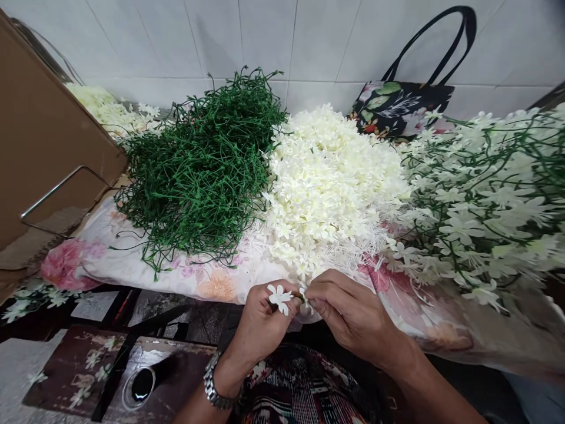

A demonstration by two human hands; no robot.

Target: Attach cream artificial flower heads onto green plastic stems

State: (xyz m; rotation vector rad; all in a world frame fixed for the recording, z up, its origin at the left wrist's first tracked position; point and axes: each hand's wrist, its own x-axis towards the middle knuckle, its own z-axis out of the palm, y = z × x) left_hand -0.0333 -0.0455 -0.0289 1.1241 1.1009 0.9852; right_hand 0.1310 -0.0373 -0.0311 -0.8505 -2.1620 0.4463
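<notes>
My left hand (266, 318) is closed, with a white artificial flower (279, 298) showing at its thumb and fingers. Most of the stem is hidden by the hand. My right hand (351, 312) pinches a small white blossom (305, 298) right beside it, and the fingertips of both hands nearly meet. Just beyond them lies a large heap of loose white flower heads (335, 171). Left of that heap is a tangled pile of green plastic stems (207, 171). Thin white stamen pieces (353, 250) are scattered at the near side of the flower heap.
White flowers on green stems (477, 218) are piled at the right. A black floral bag (399, 109) leans on the tiled wall. To the left stands a cardboard box (44, 135). A cup of dark liquid (140, 386) sits low on a brown bench (172, 365).
</notes>
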